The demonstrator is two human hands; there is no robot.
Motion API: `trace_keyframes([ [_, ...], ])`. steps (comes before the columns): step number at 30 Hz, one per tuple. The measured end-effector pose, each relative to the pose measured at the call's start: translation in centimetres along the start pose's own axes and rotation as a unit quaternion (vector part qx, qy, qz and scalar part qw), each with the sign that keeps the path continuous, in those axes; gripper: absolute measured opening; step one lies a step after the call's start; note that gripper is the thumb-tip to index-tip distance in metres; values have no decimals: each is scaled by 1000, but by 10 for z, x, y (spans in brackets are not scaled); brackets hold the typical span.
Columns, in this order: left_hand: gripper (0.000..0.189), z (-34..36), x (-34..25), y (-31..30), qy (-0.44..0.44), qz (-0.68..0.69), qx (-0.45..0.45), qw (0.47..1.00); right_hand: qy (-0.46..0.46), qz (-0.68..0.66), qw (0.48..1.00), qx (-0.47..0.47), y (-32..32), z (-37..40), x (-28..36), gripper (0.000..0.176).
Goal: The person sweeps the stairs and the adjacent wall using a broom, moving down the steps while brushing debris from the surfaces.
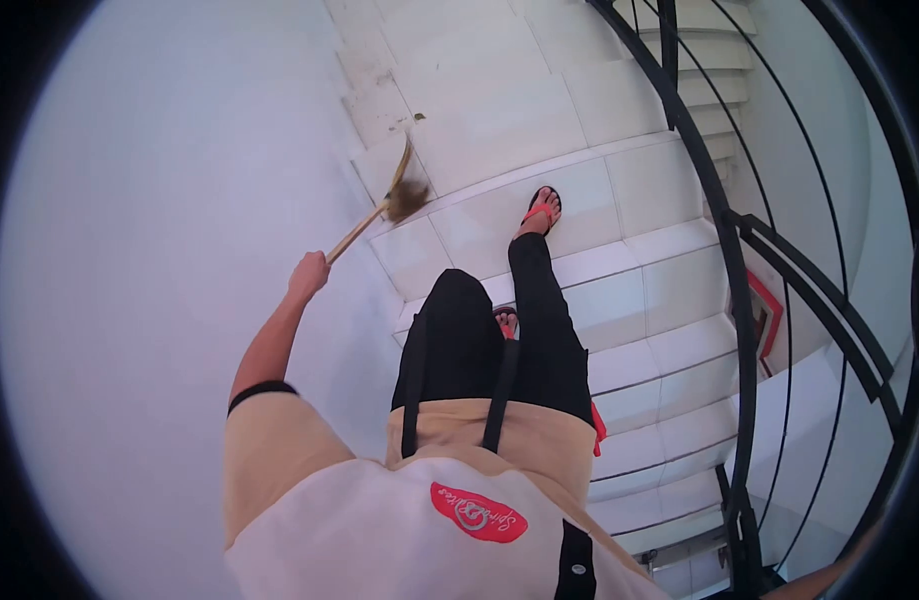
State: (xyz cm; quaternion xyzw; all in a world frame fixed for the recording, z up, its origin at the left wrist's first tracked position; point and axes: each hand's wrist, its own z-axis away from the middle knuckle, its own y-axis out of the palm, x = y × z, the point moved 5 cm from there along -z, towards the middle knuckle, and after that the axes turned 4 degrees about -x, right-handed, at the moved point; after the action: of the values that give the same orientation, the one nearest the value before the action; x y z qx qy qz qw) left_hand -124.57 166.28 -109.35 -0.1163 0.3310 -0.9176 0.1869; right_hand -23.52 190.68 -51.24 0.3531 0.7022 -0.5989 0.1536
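At eleven o'clock, a wooden, brown-bristled broom, probably light but stiff, is extending from a bare left hand wrapped round its shaft, the sensible hold; the right hand isn't showing.

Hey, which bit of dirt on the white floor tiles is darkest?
The dark brown scrap just beyond the tan-handled, brown-bristled broom in your left hand; the scattered specks beside it look smaller and paler.

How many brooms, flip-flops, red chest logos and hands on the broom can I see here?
Broom: 1
Flip-flops: 2
Red chest logo: 1
Hand on the broom, the left hand: 1
Total: 5
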Motion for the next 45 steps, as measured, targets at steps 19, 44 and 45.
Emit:
trace_keyframes([
  [19,19,-77,4,-33,-52,-36,-137,989,17,1,1000,11,7,6,-3,54],
  [44,19,-103,-86,-78,-41,101,-266,958,69,14,996,48,27,14,-26,59],
  [45,20,-99,-101,-87,-35,142,-281,949,71,12,996,52,27,16,-27,59],
])
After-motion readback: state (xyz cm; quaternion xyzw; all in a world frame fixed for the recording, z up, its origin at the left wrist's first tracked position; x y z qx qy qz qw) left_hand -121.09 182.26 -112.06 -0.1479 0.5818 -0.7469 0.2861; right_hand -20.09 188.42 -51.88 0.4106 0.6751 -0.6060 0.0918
